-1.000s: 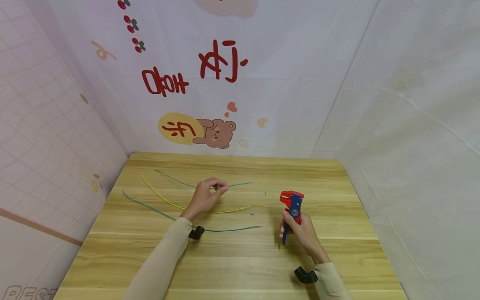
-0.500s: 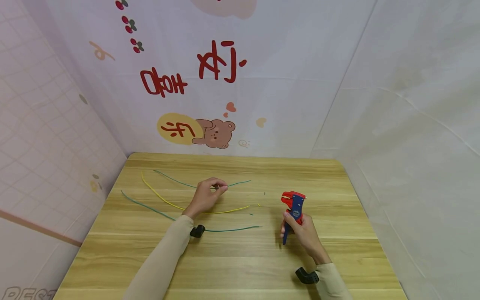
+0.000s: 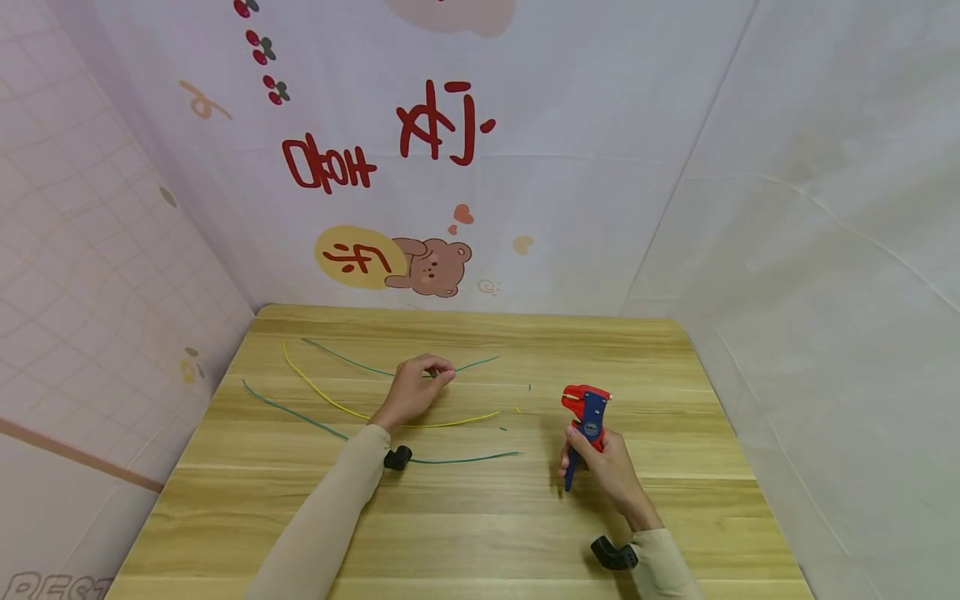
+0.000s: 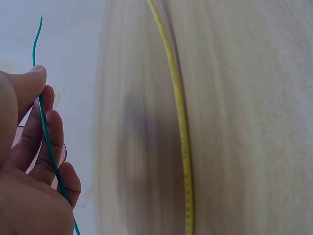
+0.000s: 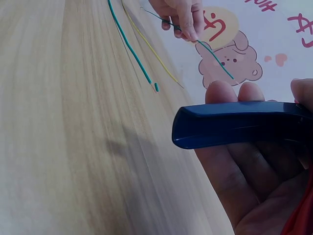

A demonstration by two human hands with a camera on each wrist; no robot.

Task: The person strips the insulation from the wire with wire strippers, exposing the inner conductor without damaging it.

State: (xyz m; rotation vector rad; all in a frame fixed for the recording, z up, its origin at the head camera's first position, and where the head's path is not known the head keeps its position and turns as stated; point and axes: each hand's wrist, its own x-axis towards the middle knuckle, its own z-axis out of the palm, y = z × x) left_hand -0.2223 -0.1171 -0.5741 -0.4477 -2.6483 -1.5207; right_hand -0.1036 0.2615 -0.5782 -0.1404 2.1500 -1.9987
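Note:
My left hand pinches a thin green wire between thumb and fingertips. One end of that wire extends beyond the pinch, and the rest trails back along the palm. In the right wrist view its near tip looks bare. A red and blue wire stripper is gripped in my right hand, its red head upward and dark blue handle across the fingers. Below the left hand a yellow wire lies on the table. Closer to me lies a second green wire, partly hidden behind the left wrist.
Small offcuts lie between the hands: a dark green piece, a yellow piece and another green piece. The wooden table meets a printed white curtain at its back edge. Black wrist cameras sit on both sleeves.
The pinched green wire has shifted slightly left and toward the back, its right end rising a little. The right hand and wire stripper stay almost in place.

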